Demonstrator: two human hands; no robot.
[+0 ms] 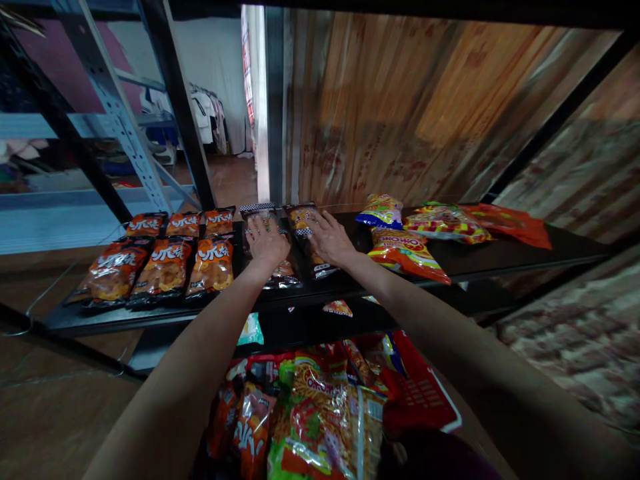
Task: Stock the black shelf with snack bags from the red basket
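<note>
My left hand [269,243] lies with fingers spread on a dark snack packet with a checkered top edge [258,212]. My right hand [331,241] rests, fingers stretched out, on a similar brown-and-yellow packet [300,215] beside it. Below the hands, more clear-fronted packets show in part, one at the left [284,272] and one at the right [318,265]. To the left, orange-and-black snack bags [167,267] lie in two rows on the black shelf [165,308]. Right of my right hand are a blue-and-yellow bag [380,212] and an orange bag [407,252].
A red-and-yellow bag [447,223] and a flat orange packet [515,223] lie farther right. Below the shelf, a red basket [425,393] holds several snack bags, including a large noodle-like one [320,413]. Black posts [177,100] frame the rack; a corrugated wall [380,100] stands behind.
</note>
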